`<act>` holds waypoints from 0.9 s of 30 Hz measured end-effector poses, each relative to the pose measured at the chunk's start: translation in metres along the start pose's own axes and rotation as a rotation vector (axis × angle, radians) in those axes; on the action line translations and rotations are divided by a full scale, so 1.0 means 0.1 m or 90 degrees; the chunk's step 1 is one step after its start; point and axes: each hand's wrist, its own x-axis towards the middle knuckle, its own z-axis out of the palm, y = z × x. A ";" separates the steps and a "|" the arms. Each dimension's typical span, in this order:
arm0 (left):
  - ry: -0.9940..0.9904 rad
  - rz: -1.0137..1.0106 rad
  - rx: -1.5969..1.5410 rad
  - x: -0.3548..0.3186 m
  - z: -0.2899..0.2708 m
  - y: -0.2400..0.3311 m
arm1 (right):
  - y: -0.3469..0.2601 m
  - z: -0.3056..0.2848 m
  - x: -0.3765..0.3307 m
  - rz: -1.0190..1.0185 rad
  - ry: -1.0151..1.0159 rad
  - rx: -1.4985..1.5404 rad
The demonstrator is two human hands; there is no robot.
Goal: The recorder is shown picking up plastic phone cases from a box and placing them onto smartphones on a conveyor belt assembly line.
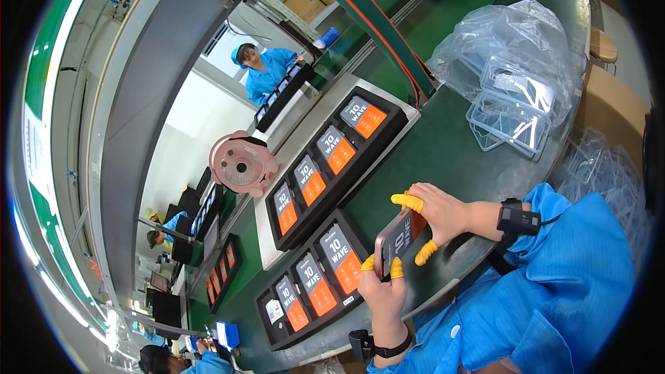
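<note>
A flat, phone-shaped device (396, 239) with a dark printed face and a pinkish rim is held on edge just above the green workbench (450, 152), clear of the surface so both faces stay reachable. The left hand (383, 292) pinches its lower end between yellow-capped fingertips (396, 268) while the right hand (443, 213) clasps the upper end, capped fingers (407, 201) curled round the rim — the caps likely keep prints off it. Just beside the hands lie two black trays (315, 273) of like devices, with a bag of clear plastic shells (509, 79) and a pink fan (241, 161) farther off.
</note>
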 end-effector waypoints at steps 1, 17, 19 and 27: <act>-0.023 0.021 0.115 -0.01 0.00 -0.02 | 0.02 -0.01 0.01 0.047 -0.033 0.016; 0.000 -0.103 -0.053 0.08 0.09 -0.30 | 0.06 0.10 0.00 0.124 0.063 0.004; -0.079 -0.075 -0.114 0.08 0.10 -0.34 | 0.10 0.10 -0.09 0.197 0.030 0.199; -0.332 -0.133 -0.042 -0.07 0.21 -0.16 | -0.08 0.32 -0.16 0.342 0.040 0.691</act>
